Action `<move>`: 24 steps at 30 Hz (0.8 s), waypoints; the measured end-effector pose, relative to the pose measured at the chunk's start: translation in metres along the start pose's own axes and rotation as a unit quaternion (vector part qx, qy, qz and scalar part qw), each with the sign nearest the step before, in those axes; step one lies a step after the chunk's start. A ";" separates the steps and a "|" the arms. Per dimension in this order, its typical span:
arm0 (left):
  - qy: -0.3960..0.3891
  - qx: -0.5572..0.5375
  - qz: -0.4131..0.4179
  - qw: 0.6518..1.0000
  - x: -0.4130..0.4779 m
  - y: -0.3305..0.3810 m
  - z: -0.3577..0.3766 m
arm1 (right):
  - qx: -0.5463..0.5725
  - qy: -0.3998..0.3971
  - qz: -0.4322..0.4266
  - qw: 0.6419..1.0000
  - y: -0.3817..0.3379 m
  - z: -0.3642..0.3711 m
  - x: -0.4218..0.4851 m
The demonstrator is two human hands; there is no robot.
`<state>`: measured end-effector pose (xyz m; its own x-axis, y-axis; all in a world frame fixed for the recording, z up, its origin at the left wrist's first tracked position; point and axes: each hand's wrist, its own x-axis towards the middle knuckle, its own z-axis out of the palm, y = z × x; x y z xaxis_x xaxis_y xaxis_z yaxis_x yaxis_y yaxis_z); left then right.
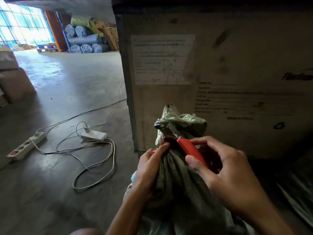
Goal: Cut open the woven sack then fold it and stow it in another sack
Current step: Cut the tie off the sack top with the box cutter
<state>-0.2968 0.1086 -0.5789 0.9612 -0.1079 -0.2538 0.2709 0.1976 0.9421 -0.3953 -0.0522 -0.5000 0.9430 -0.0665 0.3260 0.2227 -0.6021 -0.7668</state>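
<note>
Both forearms reached up from the bottom edge, and the green woven sack (177,184) stood between them, its gathered neck bunched and tied near the middle of the view. Open room lay only to the left: a bare concrete floor (67,99) ran back toward bright windows (22,26), while a large wooden crate (237,65) with a paper label (162,60) stood close behind the sack and closed off the right side. On the floor to the left lay a white power strip (25,145), a white charger (94,135) and loose loops of cable (94,160), well apart from the sack. Cardboard boxes (13,82) sat at the left edge, and wrapped rolls (84,39) were stacked far back. The left hand (149,168) was clamped on the sack just below the tie, thumb pressed along the neck. The right hand (225,172) was closed on a red cutter (191,150), fingers curled over its body and thumb beneath, with the cutter's tip touching the bunched neck at the tie. Whether a blade had entered the weave could not be told.
</note>
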 end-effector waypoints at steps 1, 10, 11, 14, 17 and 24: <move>0.000 -0.009 0.007 1.000 0.000 0.001 0.000 | 0.004 0.002 0.001 1.000 0.002 -0.001 0.001; -0.014 -0.059 0.020 0.998 0.009 0.010 0.006 | -0.127 -0.012 0.037 0.991 0.034 0.003 -0.002; -0.020 -0.077 0.014 0.997 0.008 0.012 0.007 | -0.140 -0.015 0.039 0.989 0.037 0.002 -0.002; -0.025 -0.118 0.006 0.993 0.005 0.014 0.010 | -0.153 -0.031 0.048 0.987 0.041 -0.001 -0.002; -0.032 -0.141 0.017 0.989 0.002 0.017 0.016 | -0.150 -0.034 0.038 0.987 0.042 -0.003 -0.002; -0.036 -0.137 0.046 0.989 -0.004 0.019 0.018 | -0.161 -0.039 0.019 0.986 0.041 0.000 -0.001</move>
<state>-0.2967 0.0955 -0.5556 0.9789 -0.1445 -0.1447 0.1962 0.4645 0.8635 -0.3877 -0.0768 -0.5314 0.9679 -0.0406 0.2480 0.1087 -0.8221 -0.5589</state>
